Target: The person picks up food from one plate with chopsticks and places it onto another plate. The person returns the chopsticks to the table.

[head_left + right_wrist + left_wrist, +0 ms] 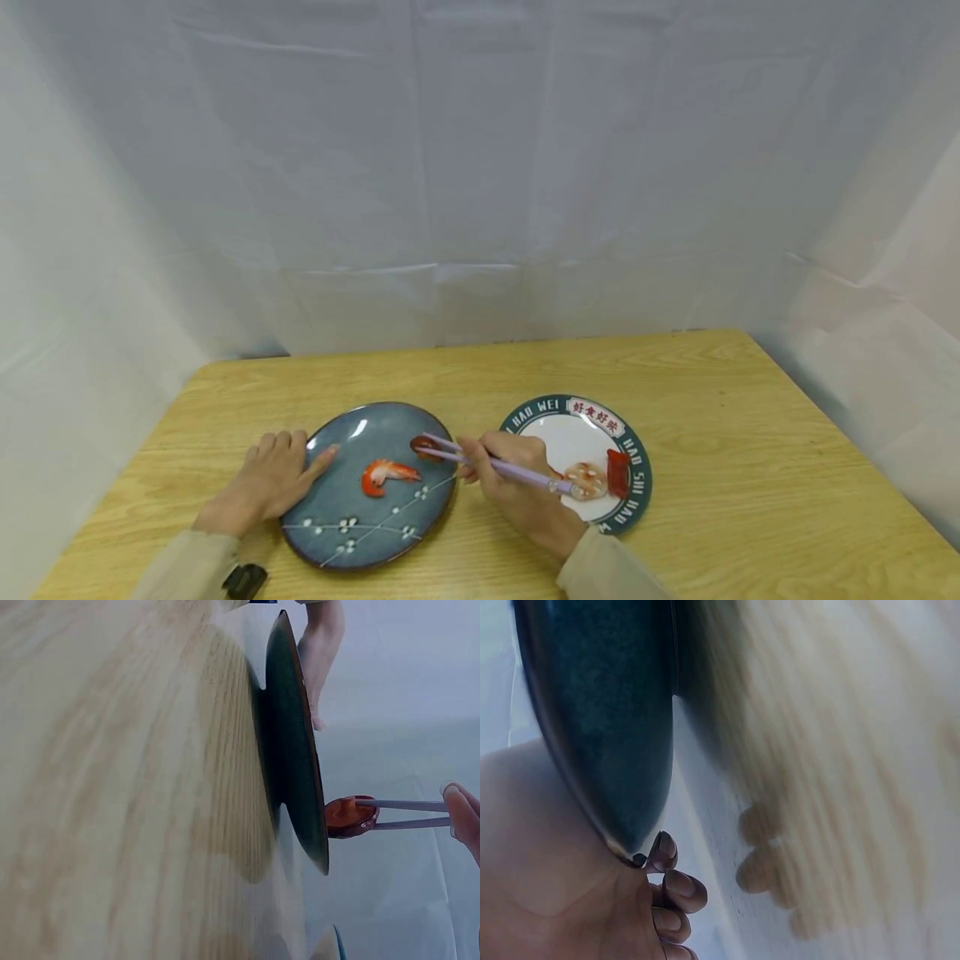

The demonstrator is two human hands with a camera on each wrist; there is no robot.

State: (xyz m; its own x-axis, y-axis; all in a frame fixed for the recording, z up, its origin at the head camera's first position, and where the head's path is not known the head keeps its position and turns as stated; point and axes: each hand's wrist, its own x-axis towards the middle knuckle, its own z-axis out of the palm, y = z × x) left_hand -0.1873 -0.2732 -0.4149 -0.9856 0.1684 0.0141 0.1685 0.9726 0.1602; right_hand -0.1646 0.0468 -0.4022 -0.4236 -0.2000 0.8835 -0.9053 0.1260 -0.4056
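Observation:
My left hand (pixel 270 475) holds the left rim of a blue-grey plate (pixel 333 471) with white blossom branches, its thumb over the edge. In the left wrist view the fingers (pixel 681 891) bend past the underside of the rim. An orange-red shrimp (pixel 372 481) lies near the plate's middle. My right hand (pixel 521 483) grips a pair of lilac chopsticks (pixel 528 476). Pinched between their tips is a glossy red-brown piece (pixel 351 817), mushroom-like with an orange underside, at the plate's right edge.
Right of the blue plate is a white plate with a green lettered rim (pixel 639 475), partly behind my right hand. It bears a dark red block (pixel 618 475) and a pale pinkish slice (pixel 587 481). Both plates stand on a wooden table (pixel 742 467), with pale sheeting (pixel 480 183) behind.

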